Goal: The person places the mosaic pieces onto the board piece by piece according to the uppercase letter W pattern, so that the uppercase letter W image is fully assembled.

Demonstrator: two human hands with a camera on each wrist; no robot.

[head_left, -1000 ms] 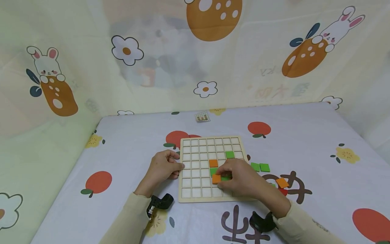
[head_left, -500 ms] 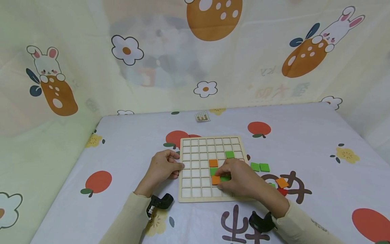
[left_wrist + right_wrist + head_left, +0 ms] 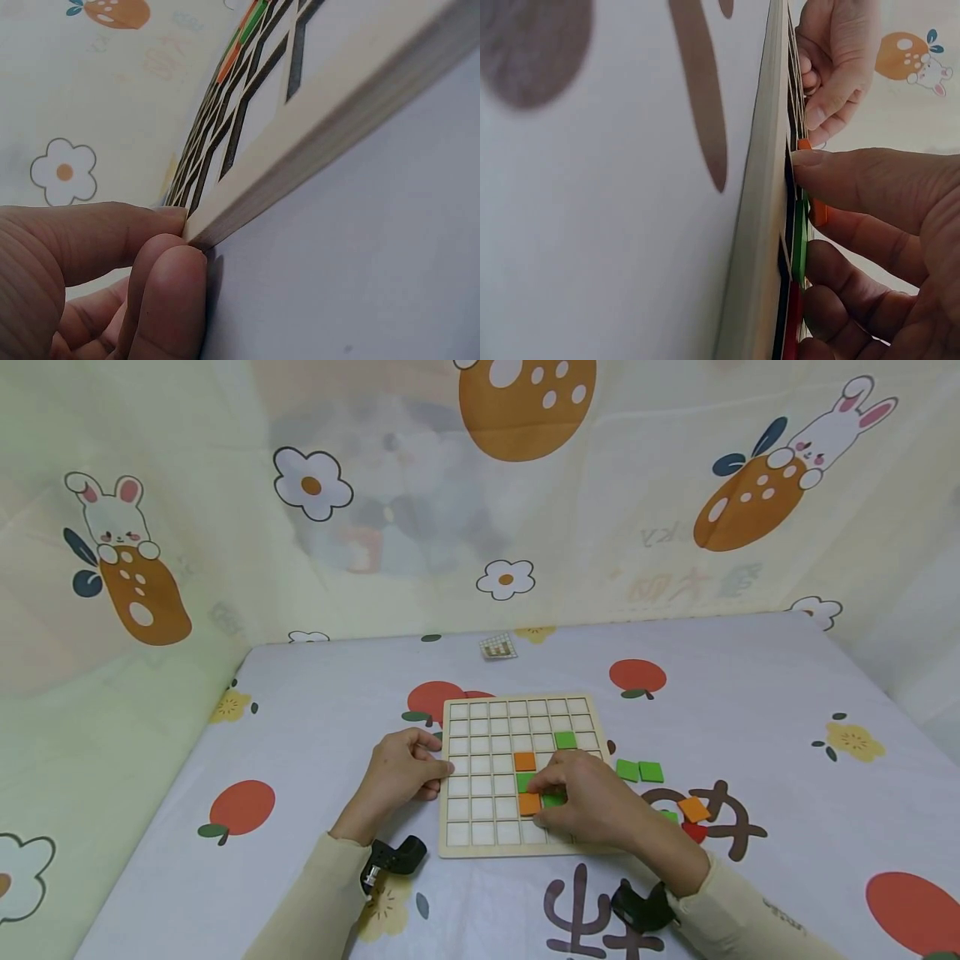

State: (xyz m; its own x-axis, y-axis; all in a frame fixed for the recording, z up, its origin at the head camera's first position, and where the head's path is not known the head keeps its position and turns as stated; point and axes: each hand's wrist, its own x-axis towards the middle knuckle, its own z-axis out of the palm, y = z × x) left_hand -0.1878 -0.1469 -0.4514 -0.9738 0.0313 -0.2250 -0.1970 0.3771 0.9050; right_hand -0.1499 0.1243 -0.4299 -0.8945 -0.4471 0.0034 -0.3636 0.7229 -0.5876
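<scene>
A wooden grid board [image 3: 482, 810] with white square cells lies on the table. My left hand [image 3: 401, 766] holds its left rim, thumb on the edge and fingertips beside it in the left wrist view. Over the lower part of the board, my right hand [image 3: 596, 797] pinches an orange square tile [image 3: 529, 804] between thumb and index finger. That tile looks slightly tilted at its cell in the right wrist view. A green tile [image 3: 526, 782] and another orange tile [image 3: 525, 762] sit in cells above it. One more green tile [image 3: 800, 240] and a red tile [image 3: 793, 319] lie under my right fingers.
Right of the board lie two loose green tiles [image 3: 640, 771], an orange tile [image 3: 693, 810], a red tile [image 3: 695, 832] and a partly hidden green one. A lone green tile [image 3: 565, 740] sits higher in the grid. A small patterned card [image 3: 498, 647] lies behind the board.
The pinched orange tile has shifted slightly left and down on the board, with my right hand moving a little along. My left hand stays at the rim.
</scene>
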